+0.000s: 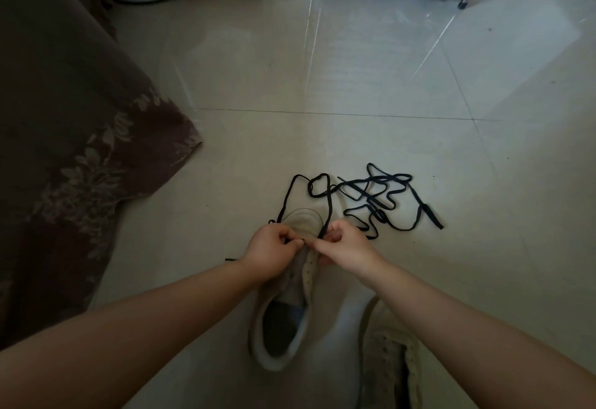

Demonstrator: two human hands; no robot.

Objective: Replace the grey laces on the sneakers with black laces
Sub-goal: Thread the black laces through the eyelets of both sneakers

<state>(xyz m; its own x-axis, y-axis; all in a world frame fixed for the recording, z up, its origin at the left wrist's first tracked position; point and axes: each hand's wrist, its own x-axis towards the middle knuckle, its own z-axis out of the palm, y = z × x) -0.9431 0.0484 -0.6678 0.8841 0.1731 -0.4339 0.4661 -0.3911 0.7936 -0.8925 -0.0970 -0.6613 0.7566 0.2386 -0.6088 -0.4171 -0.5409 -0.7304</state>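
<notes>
Pinching a flat black lace (325, 215) over the front eyelets of a pale, scuffed sneaker (290, 305) lying toe-away lengthwise between both, left hand (271, 254) and right hand (345, 247) equally near, with lace slack tangled on glossy floor tiles (371, 86) just beyond the right hand.

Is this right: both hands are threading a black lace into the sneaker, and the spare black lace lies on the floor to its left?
Not quite. In the head view the spare black lace lies tangled on the floor to the sneaker's right, not left. The rest holds: left hand and right hand both pinch the black lace at the sneaker.
</notes>
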